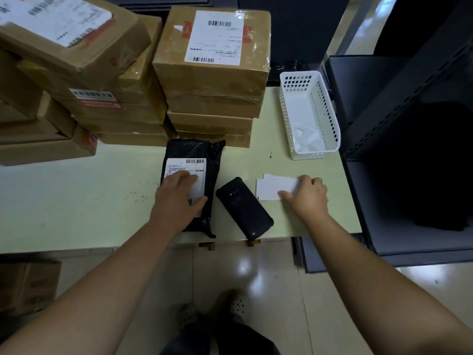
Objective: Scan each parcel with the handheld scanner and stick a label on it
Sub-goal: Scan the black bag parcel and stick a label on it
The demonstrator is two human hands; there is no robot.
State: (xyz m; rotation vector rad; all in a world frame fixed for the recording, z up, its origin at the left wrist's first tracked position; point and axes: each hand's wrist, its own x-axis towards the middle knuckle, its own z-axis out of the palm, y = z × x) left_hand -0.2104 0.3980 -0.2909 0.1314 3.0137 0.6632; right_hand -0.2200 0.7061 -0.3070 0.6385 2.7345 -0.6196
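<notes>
The black parcel (pixel 194 149) lies in the middle of the frame, on the near part of the bench (pixel 76 196), just in front of the cardboard boxes (pixel 212 80) stacked across the upper left and centre. It is a soft plastic mailer, wrinkled and glossy, so it probably weighs little, sags if lifted by one end and slides easily on the smooth top. Pressing it flat from above looks safer than pinching a corner. Its printed shipping label (pixel 198 170) gives the least slippery spot to press.

The left hand (pixel 179 198) lies flat on that mailer, fingers straight and spread over the label's lower half, thumb out to the side, holding it down and gripping nothing.

The handheld scanner (pixel 244 208) lies face down just right of the parcel, with neither hand touching it.

Right of centre, the right hand (pixel 309 198) works at the label stack (pixel 273 188). Its fingers curl over the far right edge and its thumb rests on the near edge, pinching the thin white sheets. These are light, floppy and likely to cling together, so an edge or corner is the place to peel one. Whether one sheet is already free cannot be told
</notes>
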